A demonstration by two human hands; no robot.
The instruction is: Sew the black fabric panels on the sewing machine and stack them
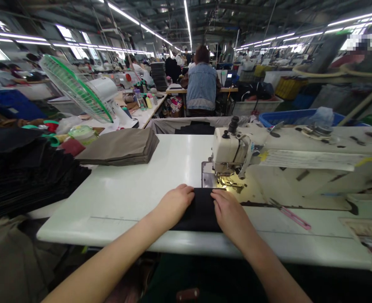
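A dark, flat piece of black fabric [203, 212] lies on the white sewing table [122, 191], just in front of the sewing machine [228, 151]. My left hand [178, 204] holds its far left corner, the fingers curled over the edge. At the far right corner, my right hand [229, 206] pinches the same edge close to the lit presser foot [233, 184]. The fabric is beside the foot rather than visibly under it. Both thumbs are partly hidden.
Pink-handled thread snips [294, 216] lie to the right. A stack of brown-grey fabric pieces [119, 147] sits at the back left, beside a tall pile of black fabric [25, 168]. A green-rimmed fan [75, 88] stands behind. Ahead, a person in a denim vest [201, 86] sits facing away.
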